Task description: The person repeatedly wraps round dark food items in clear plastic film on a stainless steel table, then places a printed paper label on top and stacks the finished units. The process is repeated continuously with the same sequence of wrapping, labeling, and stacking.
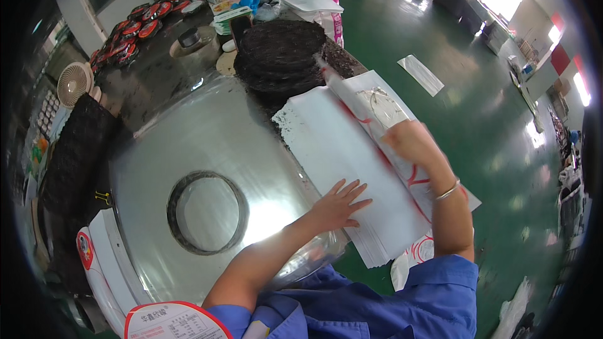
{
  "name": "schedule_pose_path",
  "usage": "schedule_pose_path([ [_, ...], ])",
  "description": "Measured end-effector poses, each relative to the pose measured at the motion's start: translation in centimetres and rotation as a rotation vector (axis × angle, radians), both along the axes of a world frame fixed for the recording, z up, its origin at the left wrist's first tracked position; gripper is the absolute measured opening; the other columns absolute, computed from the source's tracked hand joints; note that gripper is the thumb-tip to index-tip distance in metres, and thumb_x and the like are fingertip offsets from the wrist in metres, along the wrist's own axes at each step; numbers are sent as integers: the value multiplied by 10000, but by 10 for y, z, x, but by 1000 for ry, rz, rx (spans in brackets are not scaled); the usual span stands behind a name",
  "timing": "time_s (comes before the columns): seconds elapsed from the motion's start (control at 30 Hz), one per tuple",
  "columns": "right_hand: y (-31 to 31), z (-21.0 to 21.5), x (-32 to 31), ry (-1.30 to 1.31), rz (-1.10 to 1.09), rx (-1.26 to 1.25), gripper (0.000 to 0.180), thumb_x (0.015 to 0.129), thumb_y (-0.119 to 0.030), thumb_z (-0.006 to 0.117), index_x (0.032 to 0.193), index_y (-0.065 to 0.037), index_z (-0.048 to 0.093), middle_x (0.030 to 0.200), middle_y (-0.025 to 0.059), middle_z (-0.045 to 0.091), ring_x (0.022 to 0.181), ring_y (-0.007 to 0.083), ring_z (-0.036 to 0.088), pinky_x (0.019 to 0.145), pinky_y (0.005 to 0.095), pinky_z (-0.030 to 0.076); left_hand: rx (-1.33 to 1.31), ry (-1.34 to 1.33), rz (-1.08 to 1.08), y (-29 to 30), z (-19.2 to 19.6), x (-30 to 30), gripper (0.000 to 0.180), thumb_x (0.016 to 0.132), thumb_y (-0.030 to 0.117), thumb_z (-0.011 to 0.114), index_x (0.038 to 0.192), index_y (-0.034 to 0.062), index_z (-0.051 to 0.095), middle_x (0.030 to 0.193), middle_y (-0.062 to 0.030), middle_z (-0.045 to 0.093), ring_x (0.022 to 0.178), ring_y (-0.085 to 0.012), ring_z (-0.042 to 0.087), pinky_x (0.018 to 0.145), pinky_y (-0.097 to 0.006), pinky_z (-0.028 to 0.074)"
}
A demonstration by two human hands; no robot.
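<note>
Stack of white paper sheets (333,150): lay on the right part of the shiny metal table (220,138), its near end overhanging the table's edge above the green floor (440,44). Pressed flat from above by the left hand (336,204), fingers spread wide and straight on the top sheet, near the stack's near end. Held along the right edge by the right hand (411,141), fingers curled narrow around a clear plastic bag with red print (370,110), lifted off the stack; exact grip hidden behind the back of the hand. Worn on the right wrist: a thin silver bangle (447,191). Blue sleeves on both arms, entering from the near edge.

Just beyond the stack's far end: a heap of dark round flat discs (279,56), touching or nearly touching the paper. On the table's near-left part: a dark metal ring (207,212), well apart from both hands. Further left: a black mesh-like pile (78,144). Far left on the table: a row of round red-and-black tins (141,28) and a small white fan (74,81). On the floor to the far right: a loose white strip (424,75). At the near edge: a white round package with red rim (173,321).
</note>
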State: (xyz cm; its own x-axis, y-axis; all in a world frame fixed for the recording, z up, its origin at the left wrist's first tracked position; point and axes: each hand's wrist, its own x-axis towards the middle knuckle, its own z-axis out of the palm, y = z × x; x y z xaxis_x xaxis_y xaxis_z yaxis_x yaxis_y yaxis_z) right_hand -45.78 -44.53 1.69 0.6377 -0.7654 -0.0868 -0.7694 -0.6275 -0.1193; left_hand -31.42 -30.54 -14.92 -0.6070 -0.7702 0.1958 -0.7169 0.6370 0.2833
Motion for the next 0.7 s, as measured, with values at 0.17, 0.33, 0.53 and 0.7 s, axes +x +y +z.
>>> schedule_pose_path([
  [0.17,43,-32,13,-189,278,362,200,796,-179,472,808,-37,611,765,163,599,734,314,579,686,396,455,947,1004,242,-33,-5,4,508,862,375,470,1268,83,380,1279,-119,418,1194,-249,391,994,-390,298],
  [0.33,7,-47,-19,-285,125,214,270,809,-153,526,1067,-88,573,1151,129,499,1094,274,446,917,404,347,1101,1702,635,-45,16,-4,412,855,241,435,1135,-60,452,1073,-154,550,1004,-222,535,887,-338,410],
  [0.53,-8,-126,-37,11,-13,-205,384,844,-143,478,1220,-220,490,1405,84,228,1312,332,156,1004,603,133,1090,1625,668,-29,19,1,344,843,223,497,1017,-71,524,953,-130,583,850,-196,576,749,-316,449],
  [0.7,-20,-135,-32,27,-47,-212,377,859,-163,466,1229,-233,480,1410,56,228,1310,343,153,987,636,130,1014,1563,621,-27,2,12,344,851,241,508,997,-69,526,918,-126,588,814,-189,579,711,-308,458],
])
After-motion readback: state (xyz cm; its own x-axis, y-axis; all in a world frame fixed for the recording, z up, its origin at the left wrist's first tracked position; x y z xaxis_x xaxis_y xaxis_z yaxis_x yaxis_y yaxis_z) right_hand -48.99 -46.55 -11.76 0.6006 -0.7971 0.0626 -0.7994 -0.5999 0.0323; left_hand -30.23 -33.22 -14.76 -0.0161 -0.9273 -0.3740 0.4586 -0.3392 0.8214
